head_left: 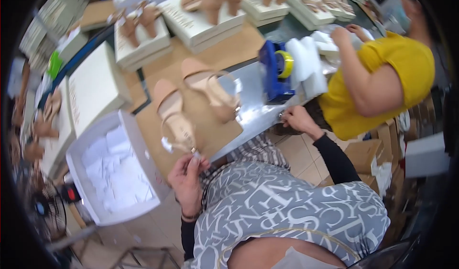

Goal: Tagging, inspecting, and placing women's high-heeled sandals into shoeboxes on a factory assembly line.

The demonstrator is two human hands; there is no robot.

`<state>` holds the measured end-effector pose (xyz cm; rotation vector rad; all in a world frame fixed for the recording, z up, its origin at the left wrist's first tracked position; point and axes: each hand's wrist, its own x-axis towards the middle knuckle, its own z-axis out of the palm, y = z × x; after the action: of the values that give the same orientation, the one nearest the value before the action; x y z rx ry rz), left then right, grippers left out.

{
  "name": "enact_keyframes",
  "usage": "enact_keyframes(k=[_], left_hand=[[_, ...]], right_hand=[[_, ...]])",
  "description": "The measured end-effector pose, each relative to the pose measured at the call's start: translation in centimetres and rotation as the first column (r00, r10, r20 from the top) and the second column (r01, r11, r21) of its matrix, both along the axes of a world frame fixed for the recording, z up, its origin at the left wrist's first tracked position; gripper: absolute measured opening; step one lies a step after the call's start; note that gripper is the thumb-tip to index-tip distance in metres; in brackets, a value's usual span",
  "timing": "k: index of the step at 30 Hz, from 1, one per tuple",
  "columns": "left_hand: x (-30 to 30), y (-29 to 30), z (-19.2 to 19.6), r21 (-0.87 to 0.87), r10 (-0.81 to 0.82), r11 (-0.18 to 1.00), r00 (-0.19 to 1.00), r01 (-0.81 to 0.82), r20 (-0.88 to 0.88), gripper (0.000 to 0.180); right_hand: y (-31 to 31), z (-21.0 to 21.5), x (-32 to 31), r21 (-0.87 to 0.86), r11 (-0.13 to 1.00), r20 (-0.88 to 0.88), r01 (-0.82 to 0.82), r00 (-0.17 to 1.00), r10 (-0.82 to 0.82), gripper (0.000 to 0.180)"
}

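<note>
A pair of beige ankle-strap sandals lies on brown paper (158, 166) in front of me. My left hand (187, 179) is at the near end of the left sandal (178, 118), by its strap buckle. Its thumb and finger are pinched on something small and pale that I cannot make out. A white tag (167, 144) hangs at that sandal's strap. The right sandal (208, 87) lies beside it, apart from both hands. My right hand (300, 120) is at the table's near right edge, fingers closed around something small and partly hidden.
A white box of paper slips (114, 173) stands at left. Shoe boxes (203, 22) carrying sandals line the back. A blue tape dispenser (272, 73) with yellow tape stands right of the sandals, beside white rolls (306, 61). A person in yellow (382, 87) works close on my right.
</note>
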<state>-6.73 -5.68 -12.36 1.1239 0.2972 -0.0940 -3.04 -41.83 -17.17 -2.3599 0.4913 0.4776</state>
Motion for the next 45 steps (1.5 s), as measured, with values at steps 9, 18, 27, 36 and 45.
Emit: enact_keyframes(k=[9,18,27,36,45], left_hand=[[0.7,-0.1,-0.5,-0.100,-0.052,0.993,0.997,0.058,0.062,0.017],[0.4,0.2,-1.0,-0.130,-0.057,0.989,0.995,0.068,0.084,0.018],[0.9,-0.1,-1.3,-0.136,-0.071,0.987,0.995,0.081,0.076,0.018],[1.2,0.1,-1.4,-0.129,-0.091,0.986,0.988,0.107,0.127,0.019],[1.5,0.0,-1.4,-0.088,-0.037,0.995,0.993,0.047,0.115,0.017]], right_hand=[[15.7,10.8,0.6,0.377,0.694,0.354,-0.613,0.788,0.504,0.016],[21.3,13.3,3.6,0.236,0.451,0.375,-0.861,0.509,0.775,0.069],[20.9,11.5,5.0,-0.003,0.383,0.445,-0.924,0.342,0.828,0.071],[21.0,11.2,4.8,-0.009,0.414,0.516,-0.910,0.351,0.782,0.063],[20.7,10.7,3.9,0.036,0.527,0.486,-0.849,0.476,0.733,0.053]])
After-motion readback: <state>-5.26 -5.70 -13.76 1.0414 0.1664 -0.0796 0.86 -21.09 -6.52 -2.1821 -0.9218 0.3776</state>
